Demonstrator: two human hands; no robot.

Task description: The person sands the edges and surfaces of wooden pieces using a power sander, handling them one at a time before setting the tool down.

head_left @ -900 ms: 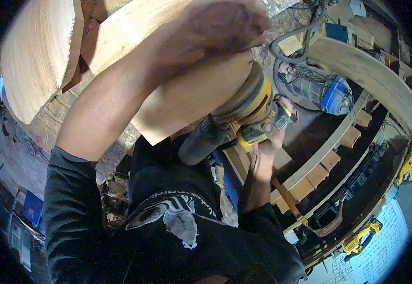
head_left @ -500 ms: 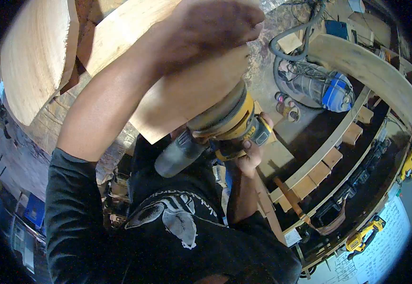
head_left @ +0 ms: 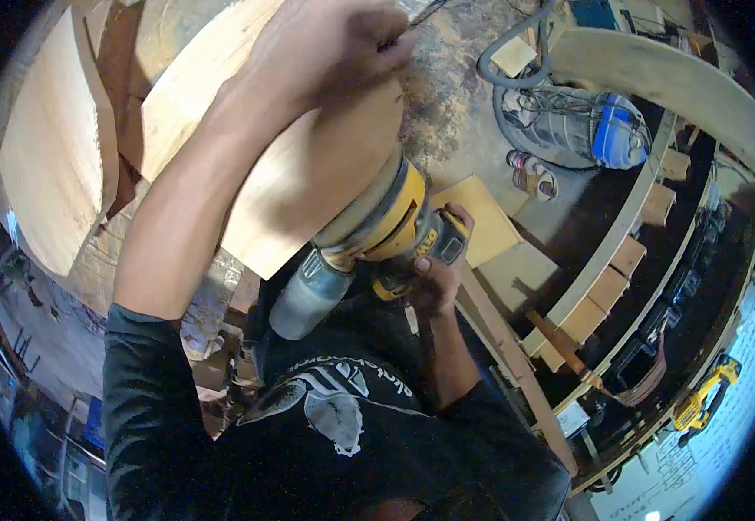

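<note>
My right hand (head_left: 436, 282) grips the body of a yellow and black DeWalt sander (head_left: 395, 221) close to my shirt. A grey dust canister (head_left: 309, 300) hangs from the sander's side. The sander's round head lies against the edge of a pale curved wooden board (head_left: 308, 187). My left arm reaches over that board, and my left hand (head_left: 351, 52) is at its far end, slightly blurred. The fingers there are curled closed; what they hold is hidden. A thin dark cord (head_left: 428, 12) shows beside them.
More curved wooden pieces (head_left: 56, 139) lie at the left. A shop vacuum (head_left: 568, 126) with a grey hose and sandals (head_left: 534, 174) are on the floor at the right. Beyond stand a curved wooden frame with blocks (head_left: 599, 300) and a yellow power tool (head_left: 707, 395).
My left hand, the board and the sander have shifted left in view. The surroundings also shift, as my head has turned somewhat. My right hand keeps its hold on the sander.
</note>
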